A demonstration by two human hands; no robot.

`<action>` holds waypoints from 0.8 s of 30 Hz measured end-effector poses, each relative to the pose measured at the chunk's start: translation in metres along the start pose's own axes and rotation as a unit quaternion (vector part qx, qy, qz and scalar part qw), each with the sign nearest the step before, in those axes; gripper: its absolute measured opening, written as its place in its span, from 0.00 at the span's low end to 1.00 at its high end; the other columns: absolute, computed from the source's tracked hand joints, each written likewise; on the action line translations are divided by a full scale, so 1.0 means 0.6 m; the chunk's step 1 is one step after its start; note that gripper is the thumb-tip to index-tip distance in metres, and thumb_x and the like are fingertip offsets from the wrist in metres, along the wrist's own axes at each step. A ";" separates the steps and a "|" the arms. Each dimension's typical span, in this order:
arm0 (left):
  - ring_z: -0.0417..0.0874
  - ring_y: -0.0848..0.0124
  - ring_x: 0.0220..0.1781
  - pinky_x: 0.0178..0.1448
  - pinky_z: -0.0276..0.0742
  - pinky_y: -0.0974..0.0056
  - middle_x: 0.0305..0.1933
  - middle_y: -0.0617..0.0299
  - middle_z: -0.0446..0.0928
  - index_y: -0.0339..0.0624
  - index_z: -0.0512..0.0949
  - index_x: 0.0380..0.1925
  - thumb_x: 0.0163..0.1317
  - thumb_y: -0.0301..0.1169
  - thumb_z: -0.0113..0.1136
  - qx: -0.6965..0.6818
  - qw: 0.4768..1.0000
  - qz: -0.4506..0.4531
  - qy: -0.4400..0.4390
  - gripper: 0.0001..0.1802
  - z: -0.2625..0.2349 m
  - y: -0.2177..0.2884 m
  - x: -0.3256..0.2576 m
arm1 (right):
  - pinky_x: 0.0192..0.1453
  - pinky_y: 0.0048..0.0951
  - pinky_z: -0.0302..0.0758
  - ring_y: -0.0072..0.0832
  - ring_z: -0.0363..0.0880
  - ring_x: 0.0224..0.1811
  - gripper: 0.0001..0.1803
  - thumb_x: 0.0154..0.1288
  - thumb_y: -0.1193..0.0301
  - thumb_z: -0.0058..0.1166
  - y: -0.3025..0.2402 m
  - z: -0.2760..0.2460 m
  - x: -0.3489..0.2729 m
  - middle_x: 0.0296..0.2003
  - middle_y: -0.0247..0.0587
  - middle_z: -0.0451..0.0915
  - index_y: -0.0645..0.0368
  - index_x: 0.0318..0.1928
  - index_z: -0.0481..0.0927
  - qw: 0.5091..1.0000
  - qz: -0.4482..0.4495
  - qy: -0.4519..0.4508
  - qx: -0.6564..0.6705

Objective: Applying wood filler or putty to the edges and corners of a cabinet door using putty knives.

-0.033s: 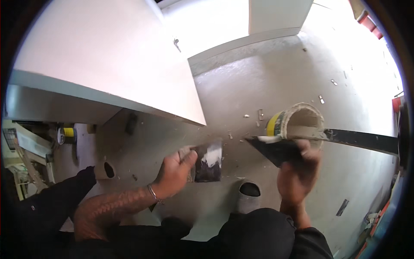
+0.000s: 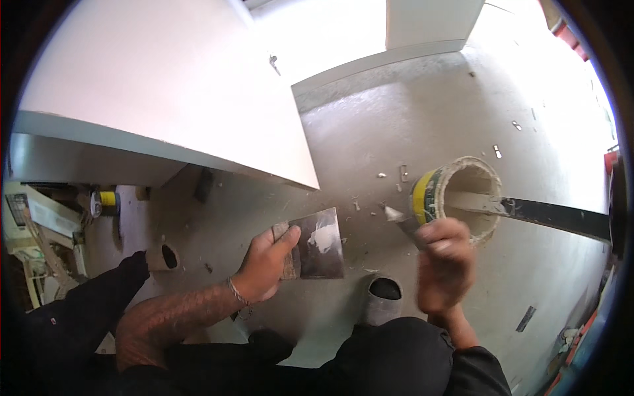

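Observation:
My left hand is closed round the worn handle of a wide putty knife. A patch of white filler clings to its flat blade. To the right, my right hand grips a second putty knife, seen almost edge-on, with a white dab at its far corner. That hand is slightly blurred and overlaps the near side of a bucket with a yellow and dark label. The bucket's rim is crusted with filler. A long dark-handled tool reaches into its mouth from the right.
A large white panel juts over the floor at upper left, its corner beyond my left hand. Small metal pieces and crumbs lie scattered on the floor. My shoe is below the blades. Offcuts and a can stand far left.
The right putty knife has turned from showing its broad dark face to nearly edge-on, and the right hand has shifted slightly left and down. The left blade has tilted, showing less filler.

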State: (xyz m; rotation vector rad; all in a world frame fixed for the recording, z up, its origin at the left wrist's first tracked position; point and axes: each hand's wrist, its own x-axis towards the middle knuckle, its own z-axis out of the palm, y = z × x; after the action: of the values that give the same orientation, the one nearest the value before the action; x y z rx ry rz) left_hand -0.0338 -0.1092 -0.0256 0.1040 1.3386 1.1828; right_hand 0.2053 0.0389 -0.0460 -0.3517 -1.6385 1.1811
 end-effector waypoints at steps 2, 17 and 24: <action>0.83 0.60 0.56 0.62 0.79 0.53 0.56 0.56 0.80 0.39 0.74 0.56 0.75 0.39 0.52 -0.073 0.995 -0.073 -0.009 0.18 0.002 -0.005 0.004 | 0.64 0.50 0.74 0.50 0.77 0.58 0.26 0.55 0.86 0.59 0.023 0.013 -0.014 0.51 0.52 0.78 0.57 0.56 0.78 0.987 -0.066 -0.131 -0.069; 0.79 0.67 0.60 0.64 0.76 0.57 0.60 0.58 0.77 0.38 0.71 0.62 0.74 0.33 0.51 -0.006 0.987 -0.157 -0.037 0.19 -0.069 0.030 -0.005 | 0.67 0.40 0.71 0.48 0.73 0.65 0.36 0.50 0.91 0.46 0.121 -0.002 -0.121 0.60 0.52 0.74 0.57 0.63 0.75 0.929 0.291 -0.221 -0.061; 0.81 0.65 0.60 0.65 0.77 0.54 0.58 0.54 0.80 0.35 0.72 0.61 0.72 0.27 0.53 -0.029 0.993 -0.107 0.033 0.19 -0.130 0.033 -0.030 | 0.70 0.40 0.67 0.48 0.70 0.69 0.29 0.47 0.94 0.46 0.183 0.038 -0.113 0.62 0.52 0.76 0.53 0.45 0.85 0.950 0.265 -0.166 0.006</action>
State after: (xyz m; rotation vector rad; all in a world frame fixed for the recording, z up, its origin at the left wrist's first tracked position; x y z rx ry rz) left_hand -0.1026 -0.1552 -0.0247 -0.1188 1.3351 1.0503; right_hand 0.1800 0.0307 -0.1743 -0.6420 -1.8884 1.7255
